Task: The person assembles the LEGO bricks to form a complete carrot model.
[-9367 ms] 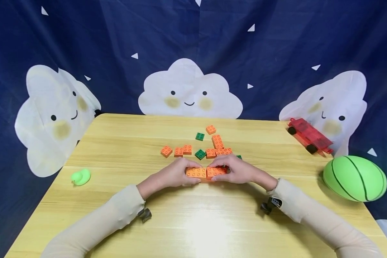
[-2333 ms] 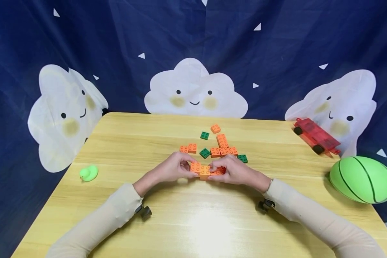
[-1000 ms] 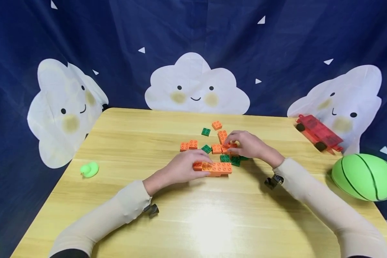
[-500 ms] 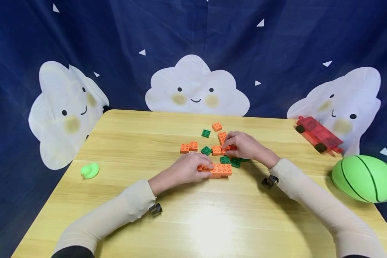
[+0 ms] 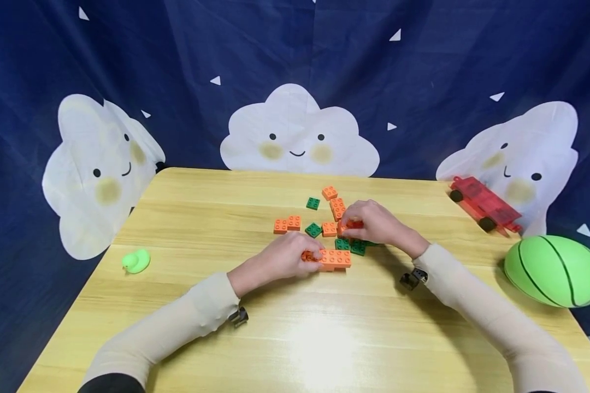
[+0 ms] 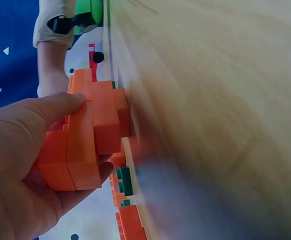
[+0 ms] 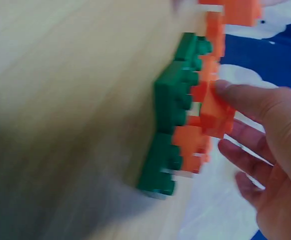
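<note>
In the head view my left hand (image 5: 291,254) grips an assembly of joined orange toy bricks (image 5: 335,259) over the middle of the table. The left wrist view shows its stepped layers (image 6: 80,145), the thumb on one side and fingers on the other. Farther back and to the right, my right hand (image 5: 373,222) reaches into the loose bricks. Its thumb and fingertips pinch an orange brick (image 7: 215,111) in the right wrist view. Green bricks (image 7: 171,95) lie beside that brick, studs showing. In the head view the right fingers partly cover the pinched brick.
Two orange bricks (image 5: 287,224) lie left of a green brick (image 5: 313,230). Farther back are another green brick (image 5: 313,203) and an orange one (image 5: 329,192). A green toy duck (image 5: 136,261) sits left; a red toy car (image 5: 484,204) and green ball (image 5: 555,271) stand right.
My right hand has left the assembly for the loose bricks farther back. The left hand has shifted its grip on the assembly. One loose orange brick is gone from the left of the group.
</note>
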{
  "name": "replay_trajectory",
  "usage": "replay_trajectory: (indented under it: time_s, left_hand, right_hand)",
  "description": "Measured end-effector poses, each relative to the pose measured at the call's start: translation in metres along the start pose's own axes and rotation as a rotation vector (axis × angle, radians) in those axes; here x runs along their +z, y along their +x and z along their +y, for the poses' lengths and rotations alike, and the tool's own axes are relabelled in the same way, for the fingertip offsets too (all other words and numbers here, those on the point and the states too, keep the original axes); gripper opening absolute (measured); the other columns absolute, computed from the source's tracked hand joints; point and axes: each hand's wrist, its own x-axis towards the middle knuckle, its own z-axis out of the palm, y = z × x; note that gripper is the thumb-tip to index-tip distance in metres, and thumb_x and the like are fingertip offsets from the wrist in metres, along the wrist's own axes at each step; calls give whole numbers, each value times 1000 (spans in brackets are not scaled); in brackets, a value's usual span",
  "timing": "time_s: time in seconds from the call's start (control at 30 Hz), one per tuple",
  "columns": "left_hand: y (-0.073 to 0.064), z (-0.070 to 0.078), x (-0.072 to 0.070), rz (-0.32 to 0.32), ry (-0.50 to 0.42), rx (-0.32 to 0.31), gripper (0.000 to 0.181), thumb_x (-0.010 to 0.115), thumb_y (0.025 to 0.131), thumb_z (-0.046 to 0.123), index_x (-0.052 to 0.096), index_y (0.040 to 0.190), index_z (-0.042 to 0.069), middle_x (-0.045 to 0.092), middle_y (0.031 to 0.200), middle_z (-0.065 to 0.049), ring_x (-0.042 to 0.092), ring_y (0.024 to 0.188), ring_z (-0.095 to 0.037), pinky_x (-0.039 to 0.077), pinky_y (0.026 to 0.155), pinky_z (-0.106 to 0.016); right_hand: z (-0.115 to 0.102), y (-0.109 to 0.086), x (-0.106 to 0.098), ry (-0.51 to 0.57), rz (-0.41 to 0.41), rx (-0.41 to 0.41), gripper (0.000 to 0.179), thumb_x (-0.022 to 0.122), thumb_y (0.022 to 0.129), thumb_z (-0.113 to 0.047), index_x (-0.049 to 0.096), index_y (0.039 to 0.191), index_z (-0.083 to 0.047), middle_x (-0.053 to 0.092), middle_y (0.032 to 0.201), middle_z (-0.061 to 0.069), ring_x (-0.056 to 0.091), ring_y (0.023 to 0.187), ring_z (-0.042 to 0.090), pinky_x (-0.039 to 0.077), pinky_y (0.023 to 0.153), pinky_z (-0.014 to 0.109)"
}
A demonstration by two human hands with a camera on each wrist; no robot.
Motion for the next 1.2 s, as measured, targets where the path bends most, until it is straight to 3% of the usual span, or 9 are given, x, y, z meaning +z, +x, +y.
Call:
replay_trajectory:
  time_s: [0.27, 0.47, 0.6, 1.0, 1.2]
  left_hand:
    - [0, -1, 1, -14, -18, -17, 13, 77, 90, 21, 70, 80, 21, 78, 118, -4, 72, 117, -20, 57, 100, -30]
    - [0, -2, 2, -4, -28, -6, 15, 78, 89, 18, 68, 78, 20, 78, 116, -4, 73, 115, -20, 57, 99, -28]
    - [0, -2, 2, 1, -39, -4, 15, 78, 88, 18, 68, 77, 20, 79, 113, -3, 73, 114, -19, 57, 99, -28]
    - [0, -3, 5, 6, -44, -9, 13, 78, 88, 18, 69, 79, 21, 80, 111, -1, 74, 110, -17, 58, 97, -26]
    - [0, -4, 5, 10, -49, -8, 9, 79, 88, 18, 72, 81, 20, 79, 112, -2, 74, 113, -18, 57, 99, -27]
  right_hand:
    - [-23, -10, -19, 253, -73, 74, 27, 82, 88, -17, 70, 110, -6, 75, 107, 7, 73, 97, 24, 63, 76, 35]
    - [-40, -18, -19, 311, -104, -6, 24, 83, 86, -14, 74, 107, -7, 74, 104, 3, 70, 88, 16, 62, 74, 34]
    - [-45, -20, -14, 315, -121, -21, 24, 83, 86, -16, 74, 107, -8, 74, 103, 1, 69, 90, 14, 62, 77, 35]
    - [-48, -21, -11, 339, -169, 0, 26, 84, 87, -21, 73, 108, -10, 75, 103, 0, 69, 92, 14, 62, 79, 41]
    - [-43, -25, -7, 488, -222, 58, 31, 81, 90, -23, 70, 114, -7, 73, 112, 8, 73, 99, 20, 63, 81, 34]
